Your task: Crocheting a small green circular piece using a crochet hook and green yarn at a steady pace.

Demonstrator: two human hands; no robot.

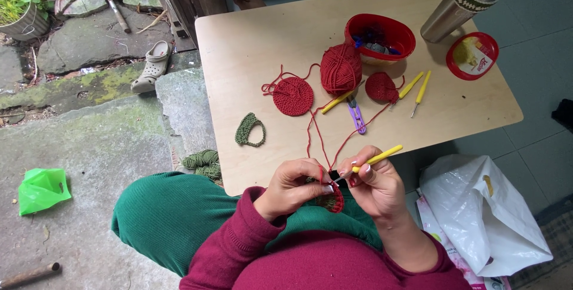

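While the left hand point(292, 187) pinches a small red and green patch point(332, 199) over the lap, the right hand point(373, 183) grips a yellow hook point(376, 159), and red yarn point(325, 140) runs up to the ball point(341, 68) on the table point(239, 51)

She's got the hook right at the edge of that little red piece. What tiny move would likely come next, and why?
Probably catching the red yarn with the hook's tip and drawing it through the edge. The right hand holds the yellow crochet hook pointed at the small red piece pinched in the left hand, and the strand runs up to the ball.
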